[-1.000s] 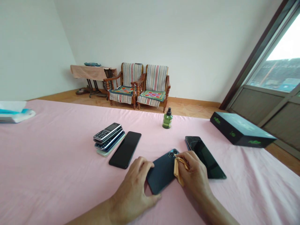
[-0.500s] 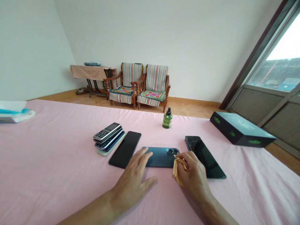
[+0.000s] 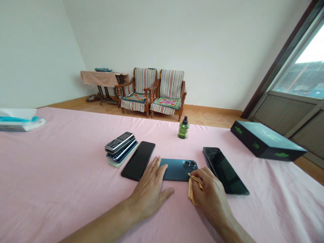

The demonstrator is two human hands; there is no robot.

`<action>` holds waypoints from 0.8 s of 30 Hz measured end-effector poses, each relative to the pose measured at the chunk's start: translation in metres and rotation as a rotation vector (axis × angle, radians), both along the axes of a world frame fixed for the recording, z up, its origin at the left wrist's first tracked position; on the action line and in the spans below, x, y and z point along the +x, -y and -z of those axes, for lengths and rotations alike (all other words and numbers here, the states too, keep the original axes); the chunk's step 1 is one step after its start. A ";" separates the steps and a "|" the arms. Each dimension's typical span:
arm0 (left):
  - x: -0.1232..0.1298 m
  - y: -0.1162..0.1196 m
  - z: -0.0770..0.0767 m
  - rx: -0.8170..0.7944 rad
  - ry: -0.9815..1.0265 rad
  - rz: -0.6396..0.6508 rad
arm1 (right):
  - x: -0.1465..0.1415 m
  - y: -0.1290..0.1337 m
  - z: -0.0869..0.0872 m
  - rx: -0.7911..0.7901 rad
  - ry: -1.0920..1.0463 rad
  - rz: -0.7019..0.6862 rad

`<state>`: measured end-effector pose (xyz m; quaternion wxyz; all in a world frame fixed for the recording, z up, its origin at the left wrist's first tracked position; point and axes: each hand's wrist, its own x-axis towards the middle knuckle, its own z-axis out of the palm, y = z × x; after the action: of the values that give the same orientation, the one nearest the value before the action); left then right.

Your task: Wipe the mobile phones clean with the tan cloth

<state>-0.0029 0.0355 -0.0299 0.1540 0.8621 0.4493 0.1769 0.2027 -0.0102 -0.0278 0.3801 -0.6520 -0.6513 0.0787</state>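
A dark teal smartphone point(image 3: 177, 169) lies face down on the pink bedsheet point(image 3: 63, 175), its twin camera lenses towards my right hand. My left hand point(image 3: 149, 192) is spread flat, with its fingertips on the phone's left end. My right hand point(image 3: 210, 195) pinches a yellow cloth point(image 3: 193, 189) against the phone's lower edge, near the lenses. To the left, a black smartphone point(image 3: 138, 161) lies beside my left fingers. Another black smartphone point(image 3: 224, 171) lies just past my right hand, partly hidden by it.
A stack of phones point(image 3: 120, 149) topped by a keypad phone sits left of centre. Further back stand a green spray bottle point(image 3: 183, 129) and, at right, a black-and-teal box point(image 3: 265, 142). A tissue pack point(image 3: 20, 119) lies at the far left.
The teal phone has turned from a slant to lying crosswise. My left hand has shifted from its lower edge to its left end. The view has moved slightly.
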 end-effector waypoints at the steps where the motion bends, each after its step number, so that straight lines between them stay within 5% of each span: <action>1: 0.000 0.000 -0.001 0.015 0.003 -0.001 | 0.000 -0.001 0.000 0.005 -0.007 -0.006; 6: -0.002 0.008 -0.011 0.101 0.092 -0.012 | 0.004 -0.007 0.002 0.089 -0.111 -0.049; 12: 0.000 0.025 -0.024 -0.010 0.308 0.118 | 0.005 -0.010 -0.001 0.155 -0.160 -0.013; 24: 0.005 0.037 -0.025 -0.075 0.173 0.375 | 0.001 -0.010 0.001 0.149 -0.187 -0.027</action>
<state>0.0019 -0.0015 -0.0045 0.2541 0.9058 0.2725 0.2018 0.2038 0.0003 -0.0289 0.4854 -0.6029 -0.6259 0.0959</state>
